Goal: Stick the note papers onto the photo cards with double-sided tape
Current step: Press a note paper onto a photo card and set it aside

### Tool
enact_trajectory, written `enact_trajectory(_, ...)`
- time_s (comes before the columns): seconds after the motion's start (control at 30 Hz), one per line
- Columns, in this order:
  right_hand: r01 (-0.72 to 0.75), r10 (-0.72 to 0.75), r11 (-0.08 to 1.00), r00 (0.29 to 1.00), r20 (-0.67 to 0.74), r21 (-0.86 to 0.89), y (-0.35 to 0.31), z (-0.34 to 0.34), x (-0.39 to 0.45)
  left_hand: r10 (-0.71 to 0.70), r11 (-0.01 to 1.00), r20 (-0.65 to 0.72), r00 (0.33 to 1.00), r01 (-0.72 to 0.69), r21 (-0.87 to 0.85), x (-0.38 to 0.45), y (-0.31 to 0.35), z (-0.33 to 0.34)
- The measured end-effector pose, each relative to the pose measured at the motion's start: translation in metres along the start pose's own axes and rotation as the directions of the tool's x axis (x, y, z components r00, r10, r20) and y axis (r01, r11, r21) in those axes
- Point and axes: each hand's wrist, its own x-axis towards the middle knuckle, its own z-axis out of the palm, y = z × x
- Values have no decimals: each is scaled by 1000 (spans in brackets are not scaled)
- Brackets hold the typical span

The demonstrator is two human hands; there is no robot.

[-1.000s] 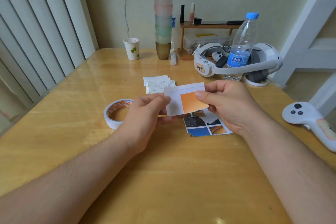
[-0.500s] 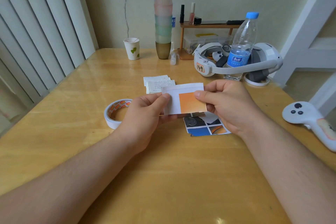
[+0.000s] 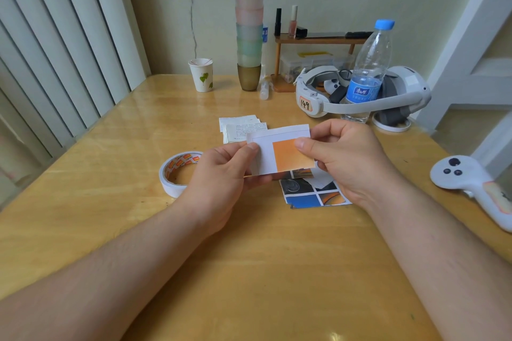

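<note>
Both hands hold one photo card [image 3: 279, 155], white with an orange square, above the table. My left hand [image 3: 224, 174] pinches its left edge and my right hand [image 3: 349, 158] pinches its right edge, thumb on the orange square. Under the card lies a pile of photo cards [image 3: 313, 194] with blue, black and orange pictures. A small stack of white note papers [image 3: 241, 127] with printed text lies just behind the held card. A roll of double-sided tape [image 3: 177, 174] lies flat to the left of my left hand.
A wooden table [image 3: 249, 271] carries a paper cup [image 3: 201, 75], a tall stack of cups [image 3: 249, 22], a small shelf [image 3: 315, 41], a VR headset [image 3: 360, 97] and a water bottle [image 3: 368, 72] at the back. A white controller [image 3: 471, 183] lies right.
The held card has shifted slightly to the right and tilted a little between the hands. Nothing else has moved.
</note>
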Motion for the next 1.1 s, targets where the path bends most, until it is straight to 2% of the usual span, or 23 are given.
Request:
enact_trajectory(0.23, -26, 26, 999, 1000, 18, 34, -6, 1, -4, 7, 1000, 9, 1000, -7, 3, -1, 2, 1)
enact_trajectory(0.37, -151, 129, 977, 980, 151, 148, -9, 6, -9, 13, 999, 35, 999, -12, -44, -2, 2, 1)
enact_trajectory(0.43, -175, 152, 979, 967, 203, 102, -6, 10, -10, 22, 998, 37, 999, -20, -61, -3, 2, 1)
enact_trajectory(0.53, -173, 162, 984, 966, 204, 37, -4, 13, -12, 21, 998, 38, 999, -19, -58, -2, 2, 2)
enact_trajectory(0.63, -138, 134, 990, 971, 200, 7, -3, 12, -12, 11, 999, 35, 999, -9, -47, -2, 2, 0)
enact_trajectory(0.77, -100, 86, 993, 973, 215, 55, -2, 12, -12, 19, 999, 42, 999, -17, -35, -3, 2, 1)
enact_trajectory(0.87, -68, 49, 994, 975, 217, 83, 1, 15, -11, 20, 993, 40, 999, -15, -120, -3, 4, 2)
enact_trajectory(0.93, -50, 24, 992, 976, 218, 117, 1, 17, -11, 24, 988, 84, 996, -11, -154, -4, 7, 3)
enact_trajectory(1.1, -28, -22, 983, 964, 267, 181, 3, 20, -14, 47, 997, 135, 990, -38, -67, -5, 2, 2)
